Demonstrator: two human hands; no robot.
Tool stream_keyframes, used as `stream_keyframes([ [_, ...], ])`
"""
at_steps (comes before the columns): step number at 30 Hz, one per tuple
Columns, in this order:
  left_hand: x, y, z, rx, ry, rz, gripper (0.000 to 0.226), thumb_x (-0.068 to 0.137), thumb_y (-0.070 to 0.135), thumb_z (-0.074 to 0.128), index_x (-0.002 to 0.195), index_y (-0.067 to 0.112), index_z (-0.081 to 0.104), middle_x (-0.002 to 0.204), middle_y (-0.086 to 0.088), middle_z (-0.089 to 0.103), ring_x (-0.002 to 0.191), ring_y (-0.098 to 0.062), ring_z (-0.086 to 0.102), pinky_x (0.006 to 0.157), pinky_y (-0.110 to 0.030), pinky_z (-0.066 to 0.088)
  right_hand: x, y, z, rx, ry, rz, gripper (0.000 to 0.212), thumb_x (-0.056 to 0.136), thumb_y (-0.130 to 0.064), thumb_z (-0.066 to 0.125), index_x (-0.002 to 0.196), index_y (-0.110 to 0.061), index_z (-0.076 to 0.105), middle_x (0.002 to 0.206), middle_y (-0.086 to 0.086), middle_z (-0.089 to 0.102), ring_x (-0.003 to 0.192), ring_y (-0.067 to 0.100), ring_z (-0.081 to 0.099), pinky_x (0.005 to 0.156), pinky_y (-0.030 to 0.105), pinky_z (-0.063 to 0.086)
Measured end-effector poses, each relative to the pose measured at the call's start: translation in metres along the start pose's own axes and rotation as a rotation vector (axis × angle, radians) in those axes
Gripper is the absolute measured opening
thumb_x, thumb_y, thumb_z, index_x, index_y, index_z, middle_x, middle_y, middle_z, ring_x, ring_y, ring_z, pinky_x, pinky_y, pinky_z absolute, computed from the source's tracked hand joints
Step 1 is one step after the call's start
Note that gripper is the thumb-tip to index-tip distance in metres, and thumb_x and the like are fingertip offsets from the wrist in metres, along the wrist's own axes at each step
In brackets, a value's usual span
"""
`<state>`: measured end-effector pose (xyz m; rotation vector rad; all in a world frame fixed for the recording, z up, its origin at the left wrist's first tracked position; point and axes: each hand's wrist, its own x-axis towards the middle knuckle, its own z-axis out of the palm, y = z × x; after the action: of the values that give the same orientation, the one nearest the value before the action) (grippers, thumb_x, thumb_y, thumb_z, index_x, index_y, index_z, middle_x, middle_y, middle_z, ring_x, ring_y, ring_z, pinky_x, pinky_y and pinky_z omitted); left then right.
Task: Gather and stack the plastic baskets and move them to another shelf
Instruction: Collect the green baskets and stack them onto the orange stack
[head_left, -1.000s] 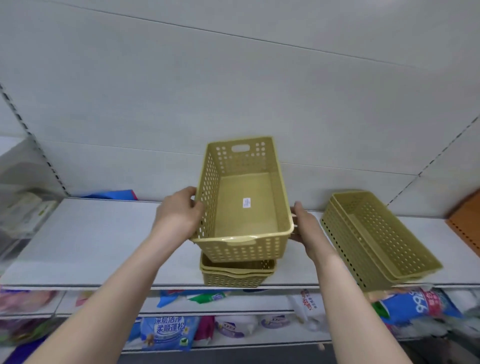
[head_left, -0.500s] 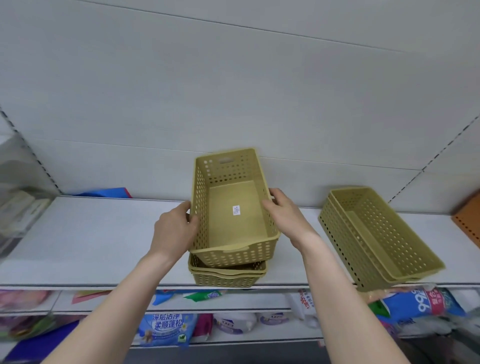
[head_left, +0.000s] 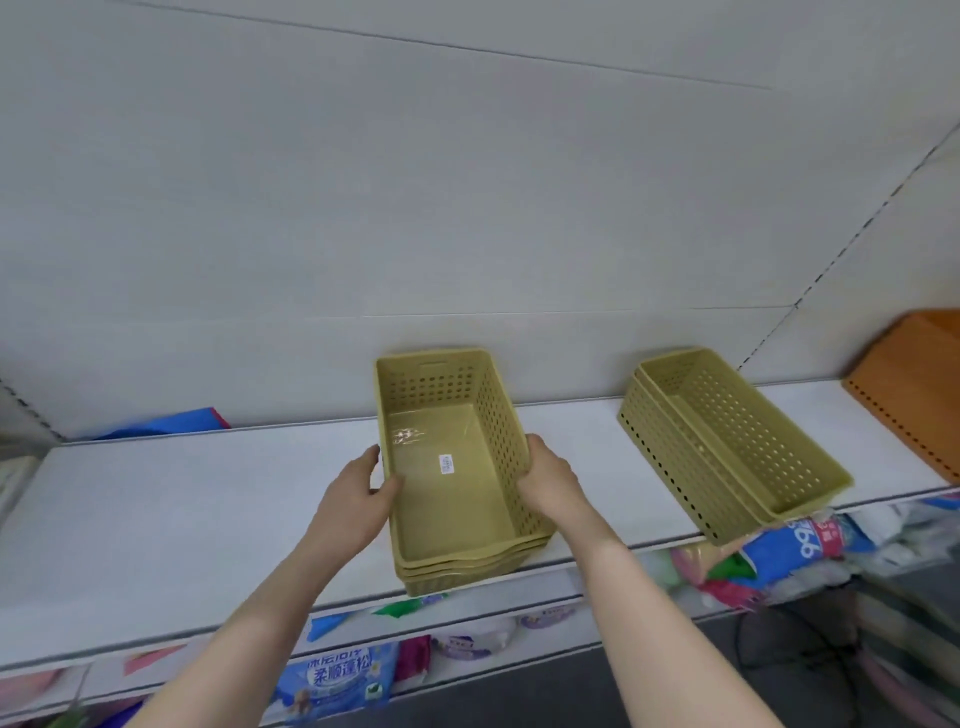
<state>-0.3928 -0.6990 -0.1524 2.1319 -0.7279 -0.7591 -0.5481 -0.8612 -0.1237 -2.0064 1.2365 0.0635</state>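
A stack of three olive-yellow perforated plastic baskets sits nested on the white shelf, near its front edge. A small white label lies on the top basket's floor. My left hand grips the left wall of the top basket, thumb over the rim. My right hand holds the right wall. A second pile of two nested baskets rests to the right, overhanging the shelf's front edge.
The grey back panel rises behind the shelf. A blue packet lies at the back left, an orange-brown board at the far right. The lower shelf holds bagged goods, among them a blue bag.
The top basket came down from a raised, tilted position and now sits fully nested in the stack. My right hand moved from outside the basket onto its right wall.
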Motion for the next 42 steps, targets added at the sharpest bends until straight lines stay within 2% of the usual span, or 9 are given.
stream_keyframes([
  [6,0.022,0.016,0.001,-0.359,-0.006,0.029,0.038,0.096,0.043,0.050,0.123,0.019,0.061,0.105,-0.006,0.071,0.086,-0.023,0.072,0.080,-0.040,0.058,-0.009,0.014,-0.033,-0.017,0.122,-0.004,0.037,0.085,-0.006,0.044,0.116,-0.019,0.059,0.110,0.007,0.068,0.100,0.031,0.064,0.087,0.037,0.054],
  [10,0.032,0.065,0.023,-0.516,-0.041,0.184,0.024,0.102,0.033,0.041,0.115,0.022,0.058,0.093,-0.014,0.067,0.083,-0.033,0.068,0.077,-0.043,0.055,-0.027,0.046,-0.097,0.014,0.312,-0.001,0.054,0.091,-0.006,0.052,0.142,-0.025,0.050,0.133,0.002,0.064,0.118,0.028,0.061,0.089,0.029,0.048],
  [14,0.041,0.117,0.067,-0.492,-0.156,0.294,0.026,0.101,0.024,0.044,0.124,0.017,0.054,0.099,-0.009,0.067,0.087,-0.026,0.066,0.079,-0.038,0.054,-0.056,0.080,-0.181,0.006,0.606,-0.034,0.049,0.093,-0.014,0.058,0.142,-0.024,0.053,0.132,0.004,0.065,0.119,0.025,0.061,0.095,0.029,0.046],
  [18,0.042,0.157,0.122,-0.400,-0.287,0.313,0.030,0.099,0.024,0.049,0.128,0.016,0.054,0.110,-0.008,0.066,0.096,-0.023,0.066,0.084,-0.036,0.055,-0.074,0.117,-0.251,-0.020,0.804,-0.053,0.046,0.097,-0.012,0.055,0.140,-0.028,0.055,0.125,0.000,0.069,0.093,0.014,0.059,0.071,0.020,0.045],
  [21,0.045,0.180,0.169,-0.314,-0.340,0.288,0.039,0.098,0.030,0.050,0.134,0.015,0.051,0.120,-0.010,0.062,0.104,-0.024,0.063,0.088,-0.037,0.054,-0.068,0.153,-0.290,-0.043,0.850,-0.050,0.046,0.098,-0.014,0.055,0.140,-0.032,0.054,0.126,-0.002,0.069,0.094,0.012,0.059,0.084,0.026,0.049],
  [24,0.045,0.203,0.213,-0.311,-0.359,0.221,0.047,0.098,0.040,0.045,0.138,0.017,0.047,0.131,-0.006,0.057,0.110,-0.022,0.059,0.094,-0.039,0.052,-0.043,0.198,-0.318,-0.085,0.773,-0.023,0.042,0.096,-0.019,0.056,0.136,-0.033,0.056,0.126,0.000,0.069,0.111,0.027,0.065,0.096,0.044,0.053],
  [31,0.040,0.250,0.292,-0.511,-0.390,-0.079,0.065,0.092,0.066,0.027,0.134,0.022,0.050,0.131,0.001,0.053,0.123,-0.024,0.053,0.092,-0.040,0.051,0.044,0.264,-0.327,-0.208,0.295,0.010,0.049,0.097,-0.028,0.054,0.145,-0.021,0.047,0.143,0.009,0.056,0.129,0.030,0.053,0.104,0.036,0.044],
  [34,0.040,0.257,0.311,-0.513,-0.346,-0.076,0.069,0.087,0.073,0.030,0.134,0.027,0.054,0.130,0.007,0.059,0.121,-0.018,0.056,0.099,-0.043,0.050,0.069,0.290,-0.314,-0.180,0.135,0.035,0.039,0.100,-0.021,0.043,0.138,-0.015,0.044,0.133,0.015,0.060,0.119,0.032,0.058,0.088,0.032,0.045],
  [42,0.037,0.267,0.336,-0.524,-0.221,-0.049,0.016,0.099,0.036,0.043,0.111,0.037,0.052,0.104,0.017,0.060,0.092,-0.004,0.059,0.081,-0.034,0.050,0.066,0.319,-0.314,0.361,-0.042,0.047,0.038,0.095,-0.018,0.058,0.132,-0.022,0.052,0.122,-0.001,0.066,0.107,0.016,0.065,0.092,0.035,0.054],
])
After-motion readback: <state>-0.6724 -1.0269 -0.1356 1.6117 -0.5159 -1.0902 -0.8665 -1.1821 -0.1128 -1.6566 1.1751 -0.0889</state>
